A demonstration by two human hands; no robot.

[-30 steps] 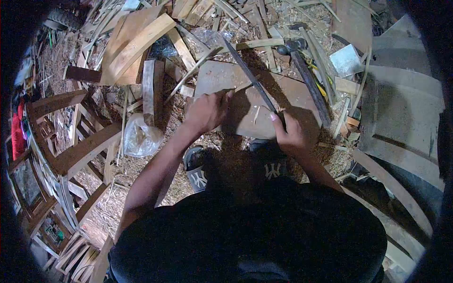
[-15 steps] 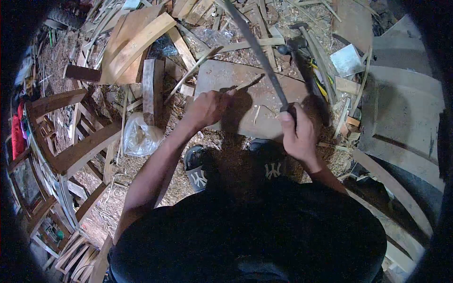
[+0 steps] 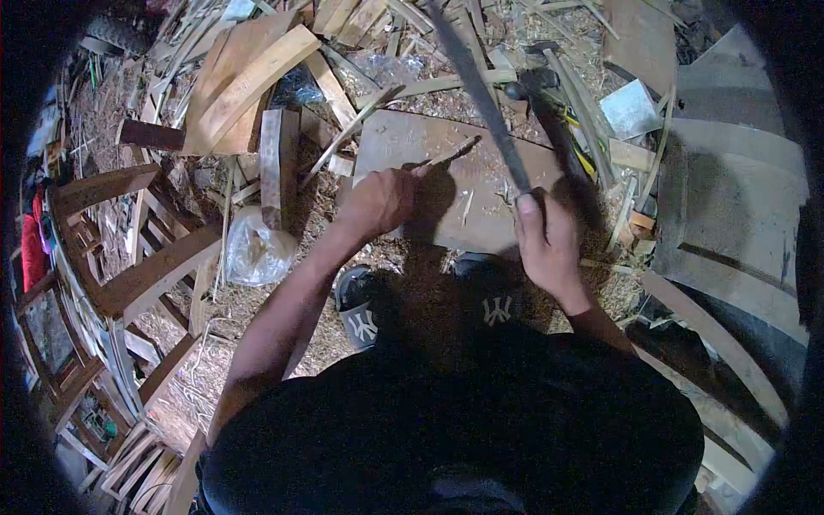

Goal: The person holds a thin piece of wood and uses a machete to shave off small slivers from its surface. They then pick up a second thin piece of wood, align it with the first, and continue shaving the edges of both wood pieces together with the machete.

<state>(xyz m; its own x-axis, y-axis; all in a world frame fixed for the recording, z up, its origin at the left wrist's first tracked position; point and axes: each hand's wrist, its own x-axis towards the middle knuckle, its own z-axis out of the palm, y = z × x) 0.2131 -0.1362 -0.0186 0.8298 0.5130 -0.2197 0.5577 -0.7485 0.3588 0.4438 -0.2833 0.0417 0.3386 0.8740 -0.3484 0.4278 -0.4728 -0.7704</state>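
Observation:
My right hand (image 3: 549, 240) is closed around the handle end of a machete (image 3: 486, 103), its long grey blade pointing up and away toward the top of the view. To the left, my left hand (image 3: 378, 204) grips a thin wooden stick (image 3: 448, 154) whose dark-tipped end sticks out to the right. Under the stick lies a flat wooden board (image 3: 390, 137) with a few shavings on it. The blade hangs above the board's right part, apart from the stick. My fingers hide the machete's grip and the stick's near end.
Sandals (image 3: 356, 305) on my feet stand just below the board. A wood block (image 3: 279, 163) and a plastic bag (image 3: 257, 249) lie left, near a wooden frame (image 3: 159, 270). Dark tools (image 3: 536, 81) and thin strips lie beyond the right edge; panels (image 3: 730, 189) stand further right.
The machete blade has tilted slightly, its upper part shifting right, and my right hand has moved a little right and down. My left hand and the stick stay nearly in place.

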